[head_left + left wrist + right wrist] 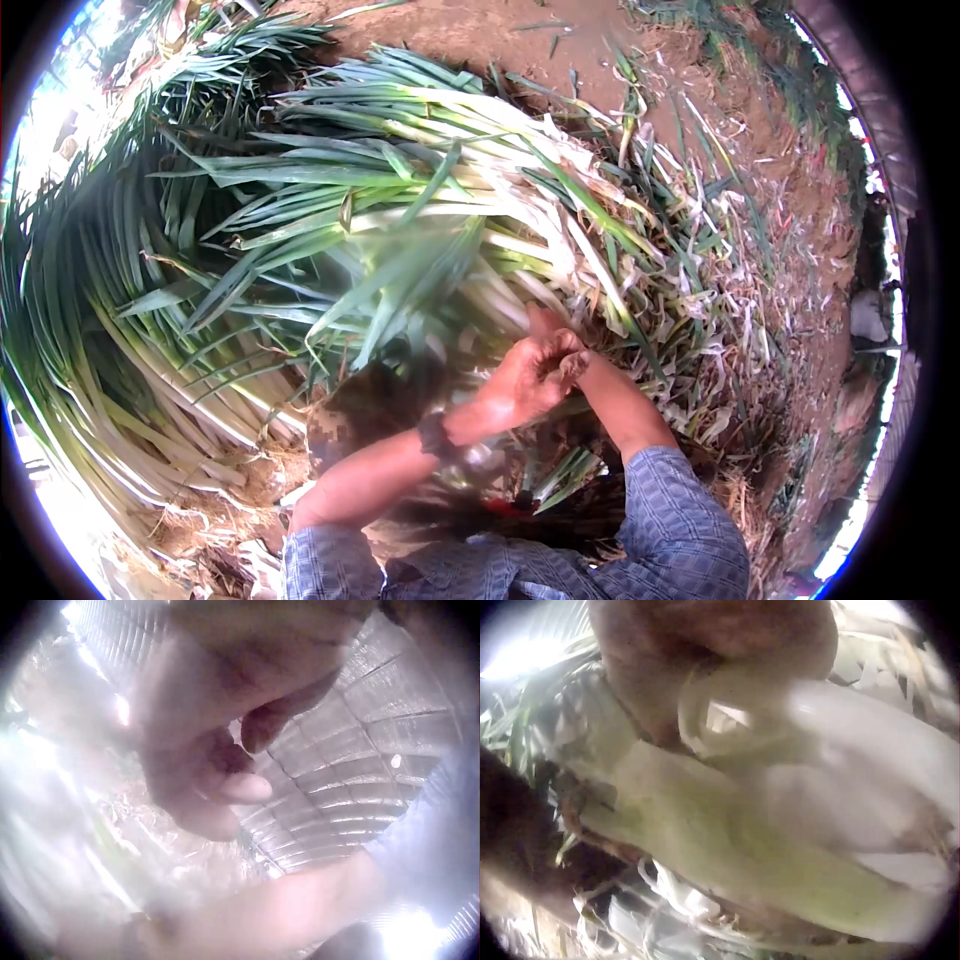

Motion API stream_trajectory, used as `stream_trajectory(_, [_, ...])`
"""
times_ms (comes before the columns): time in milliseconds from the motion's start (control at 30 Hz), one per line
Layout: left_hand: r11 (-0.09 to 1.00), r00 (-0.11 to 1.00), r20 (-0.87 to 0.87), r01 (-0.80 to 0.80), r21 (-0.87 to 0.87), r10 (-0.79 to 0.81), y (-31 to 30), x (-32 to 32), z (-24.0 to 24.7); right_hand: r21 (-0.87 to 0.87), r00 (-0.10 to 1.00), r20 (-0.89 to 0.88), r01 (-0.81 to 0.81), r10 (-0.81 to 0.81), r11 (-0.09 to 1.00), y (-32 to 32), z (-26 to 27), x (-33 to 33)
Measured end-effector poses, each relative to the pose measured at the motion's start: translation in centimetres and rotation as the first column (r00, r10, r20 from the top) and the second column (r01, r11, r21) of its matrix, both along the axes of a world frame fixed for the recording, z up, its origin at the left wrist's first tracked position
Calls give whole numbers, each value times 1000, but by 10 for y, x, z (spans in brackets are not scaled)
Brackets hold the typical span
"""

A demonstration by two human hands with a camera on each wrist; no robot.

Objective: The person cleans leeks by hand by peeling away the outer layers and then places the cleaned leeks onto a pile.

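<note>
My left hand (pixel 535 370), with a dark band (pixel 435 437) at its wrist, crosses over the right wrist with fingers curled. In the left wrist view a gap shows between the left thumb (pixel 261 731) and the bent fingers (pixel 236 791); nothing shows held there. The right hand (pixel 545 320) is mostly hidden behind the left. In the right wrist view it grips a leek (pixel 705 817), whose pale green and white stalk fills the picture. Blurred green leaves (pixel 420 270) extend left from the hands in the head view.
A big heap of leeks (pixel 400 140) lies just ahead, and a second long pile (pixel 110 370) is at the left. Peeled skins and scraps (pixel 690 310) litter the ground to the right. Bare brown soil (pixel 430 30) shows at the back.
</note>
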State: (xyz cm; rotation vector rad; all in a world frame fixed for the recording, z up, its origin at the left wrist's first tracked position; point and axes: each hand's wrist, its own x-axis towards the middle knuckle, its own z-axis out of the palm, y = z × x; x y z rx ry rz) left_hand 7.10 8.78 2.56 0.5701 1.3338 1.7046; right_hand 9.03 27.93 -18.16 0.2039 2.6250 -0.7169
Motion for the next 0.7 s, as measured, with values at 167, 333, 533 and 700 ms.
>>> stream_trajectory(167, [998,941,-333,51,-24,-57,3,5,-15,234,976,213,-98,47,967,5,50,-22])
stream_trajectory(333, [913,906,-396,278,298,-147,10,25,-61,242,944,259,-271,207,932,15,219,-47])
stream_trajectory(533, [873,923,-249,366,323,-295,25,43,-98,554,942,285,-315,180,771,66,290,38])
stream_trajectory(700, [879,922,157,271,393,-354,36,85,-86,675,960,209,-279,185,683,66,334,114])
